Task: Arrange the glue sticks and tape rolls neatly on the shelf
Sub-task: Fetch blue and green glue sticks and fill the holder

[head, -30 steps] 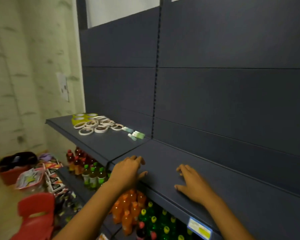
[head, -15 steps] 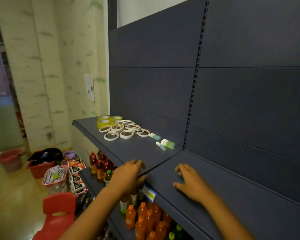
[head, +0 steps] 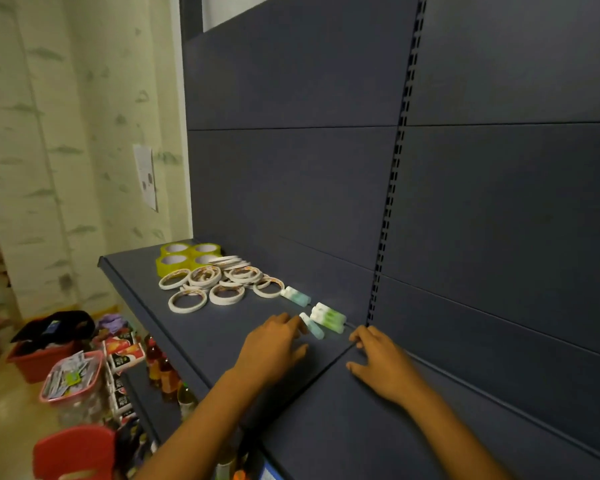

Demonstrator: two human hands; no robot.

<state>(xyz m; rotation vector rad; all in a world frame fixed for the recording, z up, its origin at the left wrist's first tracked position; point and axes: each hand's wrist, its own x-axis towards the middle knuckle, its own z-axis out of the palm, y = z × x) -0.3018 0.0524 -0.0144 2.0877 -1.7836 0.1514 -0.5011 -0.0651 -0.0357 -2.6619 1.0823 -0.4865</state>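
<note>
Nearest the camera, both forearms reach over the dark shelf (head: 201, 327). The right hand (head: 381, 363) rests on the shelf with its fingers loosely spread and holds nothing; its fingertips lie just beside the green glue sticks (head: 328, 317). The left hand (head: 274, 344) has its fingers extended, the tips touching a single blue glue stick (head: 311, 326), not yet a closed grip. Beyond these lies another blue glue stick (head: 296, 296), then a loose scatter of white tape rolls (head: 219, 282), some overlapping, and at the far end four yellow tape rolls (head: 187, 258) set in a square.

The sticks lie on their sides, so they probably roll; a careless nudge from the left fingertips could send the blue one towards the shelf's front edge. Pulling one ring from the overlapped tape pile could drag its neighbours out of place.
</note>
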